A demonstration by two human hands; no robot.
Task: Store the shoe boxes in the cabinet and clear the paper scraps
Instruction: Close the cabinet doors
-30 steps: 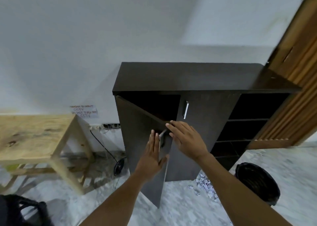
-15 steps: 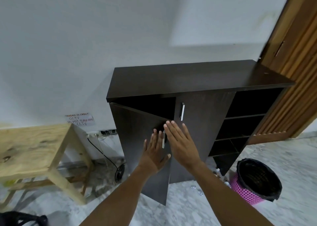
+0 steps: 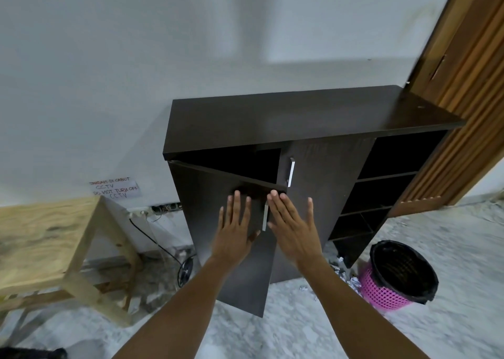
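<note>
From the head camera, a dark brown cabinet (image 3: 300,113) stands against a white wall (image 3: 136,58). Its left door (image 3: 207,249) hangs partly open, swung out toward the viewer; the space behind it is too dark to tell what it holds. The right door (image 3: 321,195) is closed and carries a metal handle (image 3: 290,172). Further right, the cabinet has open shelves (image 3: 387,189), all in shadow.

Both hands are released, with fingers straight and spread, grasping nothing. The left hand (image 3: 234,236) lies palm-flat on the outer face of the left door, near its free edge. The right hand (image 3: 291,230) is just beside it, over that door's free edge, with the door's own slim handle (image 3: 264,218) showing between the two hands. Whether the right palm touches the wood cannot be told.

Paper scraps (image 3: 346,274) lie crumpled on the marbled floor (image 3: 450,249) at the foot of the cabinet, between its base and a pink bin (image 3: 381,290) with a black liner.

To the left, a pale wooden desk (image 3: 41,236) stands near the wall. A handwritten paper sign (image 3: 116,188) is stuck to the wall above it, and a black cable (image 3: 158,244) runs down to the floor. A slatted wooden door (image 3: 463,86) fills the right edge.
</note>
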